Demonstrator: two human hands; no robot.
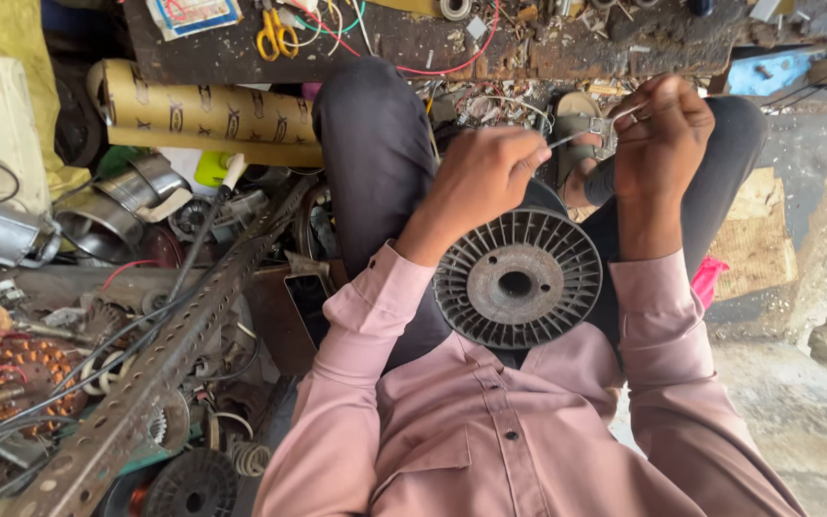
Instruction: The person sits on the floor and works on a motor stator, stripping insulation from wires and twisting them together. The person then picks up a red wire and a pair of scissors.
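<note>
Looking down from the head camera, a person in a pink shirt sits with a grey ribbed spool (517, 280) resting in their lap, flat face up with a round hole in the middle. It sits between the two forearms, against dark trousers.

Left hand (482, 177) is curled closed, thumb and fingers pinching one end of a thin wire (567, 140). Right hand (660, 134) is also closed, raised just above and beside the left, gripping the other end of that wire along with a small metal piece (601, 125); what the piece is, I can't tell, too small. The wire runs short and taut between the two hands, just above the spool's far edge.

Past the hands there's a sandalled foot (576, 124) on the ground, and beyond that a scruffy wooden bench edge (567, 53) with yellow-handled scissors (278, 36) and red wires (452, 65) on it.

Off to the left it's a pile of stuff: a yellow cardboard tube (203, 115), a long perforated metal bar (160, 369) lying diagonally, shiny metal housings (98, 215), and a copper-wound motor part (31, 369).
</note>
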